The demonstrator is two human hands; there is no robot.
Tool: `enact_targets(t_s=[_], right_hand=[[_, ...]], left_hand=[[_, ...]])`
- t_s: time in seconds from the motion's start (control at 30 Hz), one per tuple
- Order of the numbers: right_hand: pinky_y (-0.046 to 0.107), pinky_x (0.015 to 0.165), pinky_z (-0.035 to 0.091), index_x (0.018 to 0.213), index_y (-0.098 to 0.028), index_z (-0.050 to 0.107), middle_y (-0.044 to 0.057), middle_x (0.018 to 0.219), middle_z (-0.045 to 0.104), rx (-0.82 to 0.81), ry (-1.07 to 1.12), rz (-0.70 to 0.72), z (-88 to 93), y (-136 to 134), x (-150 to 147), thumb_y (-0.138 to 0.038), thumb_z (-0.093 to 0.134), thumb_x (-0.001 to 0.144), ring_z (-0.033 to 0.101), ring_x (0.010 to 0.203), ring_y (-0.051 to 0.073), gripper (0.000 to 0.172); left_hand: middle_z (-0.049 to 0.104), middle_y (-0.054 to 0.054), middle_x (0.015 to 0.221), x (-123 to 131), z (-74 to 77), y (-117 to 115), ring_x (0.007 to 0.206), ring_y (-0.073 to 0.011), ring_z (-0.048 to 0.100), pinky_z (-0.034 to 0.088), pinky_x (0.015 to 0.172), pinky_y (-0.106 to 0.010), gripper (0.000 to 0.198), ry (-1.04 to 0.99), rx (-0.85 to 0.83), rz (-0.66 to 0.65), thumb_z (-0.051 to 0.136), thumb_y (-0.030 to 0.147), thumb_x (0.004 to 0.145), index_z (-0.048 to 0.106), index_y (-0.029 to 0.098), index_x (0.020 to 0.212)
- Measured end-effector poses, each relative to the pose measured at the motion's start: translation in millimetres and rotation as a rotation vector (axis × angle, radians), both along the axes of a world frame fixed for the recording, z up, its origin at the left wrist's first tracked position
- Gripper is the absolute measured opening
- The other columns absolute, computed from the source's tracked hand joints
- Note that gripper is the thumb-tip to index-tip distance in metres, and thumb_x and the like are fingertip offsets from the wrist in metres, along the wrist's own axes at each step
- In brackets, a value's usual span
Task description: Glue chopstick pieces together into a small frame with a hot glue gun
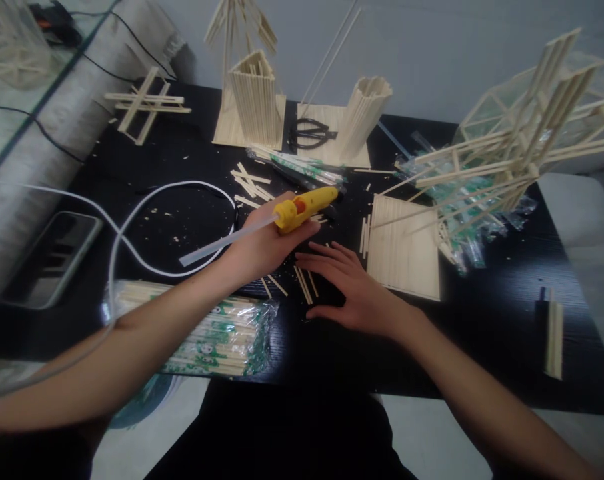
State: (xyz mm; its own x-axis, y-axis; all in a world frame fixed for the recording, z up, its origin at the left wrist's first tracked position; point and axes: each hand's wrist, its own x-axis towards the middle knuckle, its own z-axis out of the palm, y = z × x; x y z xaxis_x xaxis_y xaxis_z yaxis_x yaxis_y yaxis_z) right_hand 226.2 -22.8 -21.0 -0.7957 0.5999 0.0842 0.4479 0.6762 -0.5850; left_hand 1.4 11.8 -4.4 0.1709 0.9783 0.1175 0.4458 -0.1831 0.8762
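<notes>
My left hand (269,237) is wrapped round a yellow hot glue gun (309,205), its dark nozzle pointing right. A long translucent glue stick (222,241) sticks out of the gun's back end. Just to the right, my right hand (349,287) hovers over or rests on the black table with its fingers spread and nothing seen in them. Short cut wooden sticks (305,285) lie beneath and beside its fingertips. Beyond the glue gun is a loose heap of stick pieces (252,183). A flat panel of sticks (405,257) lies right of my right hand.
Two stick towers (255,100) (367,110) stand on panels at the back, with black-handled scissors (312,133) between. A large stick frame (522,153) rises at right. Wrapped chopsticks (222,337) lie front left, near a white cable (177,183) and a phone (55,260).
</notes>
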Motion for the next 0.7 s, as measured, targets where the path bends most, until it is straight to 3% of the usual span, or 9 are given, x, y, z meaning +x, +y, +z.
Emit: enact_targets(t_s=[0.2, 0.47, 0.7], right_hand=[[0.063, 0.13, 0.019, 0.156, -0.027, 0.04, 0.007, 0.159, 0.054, -0.01, -0.034, 0.015, 0.1, 0.0, 1.0, -0.04, 0.076, 0.093, 0.03, 0.159, 0.029, 0.074], [0.062, 0.129, 0.024, 0.148, -0.024, 0.047, 0.011, 0.146, 0.064, -0.005, -0.001, -0.014, 0.9, -1.9, -3.0, -0.038, 0.078, 0.091, 0.044, 0.151, 0.029, 0.067], [0.063, 0.126, 0.031, 0.147, -0.022, 0.049, 0.014, 0.145, 0.063, 0.021, 0.067, -0.057, -1.2, -2.8, -1.8, -0.043, 0.078, 0.09, 0.052, 0.144, 0.031, 0.068]], left_hand=[[0.07, -0.002, 0.088, 1.3, 0.7, -0.1, 0.08, -0.0193, 0.066, 0.053, 0.072, -0.033, 0.02, -0.003, -0.008, 0.001, 0.071, 0.037, 0.09, 0.062, 0.021, 0.098], [0.07, -0.003, 0.088, 1.3, 0.6, -0.4, 0.081, -0.0196, 0.066, 0.054, 0.071, -0.033, 0.02, -0.002, -0.014, 0.007, 0.073, 0.036, 0.09, 0.063, 0.021, 0.099], [0.07, -0.002, 0.089, 0.7, -1.4, -0.7, 0.082, -0.0191, 0.067, 0.055, 0.075, -0.034, 0.02, 0.007, 0.02, 0.0, 0.072, 0.038, 0.091, 0.063, 0.022, 0.098]])
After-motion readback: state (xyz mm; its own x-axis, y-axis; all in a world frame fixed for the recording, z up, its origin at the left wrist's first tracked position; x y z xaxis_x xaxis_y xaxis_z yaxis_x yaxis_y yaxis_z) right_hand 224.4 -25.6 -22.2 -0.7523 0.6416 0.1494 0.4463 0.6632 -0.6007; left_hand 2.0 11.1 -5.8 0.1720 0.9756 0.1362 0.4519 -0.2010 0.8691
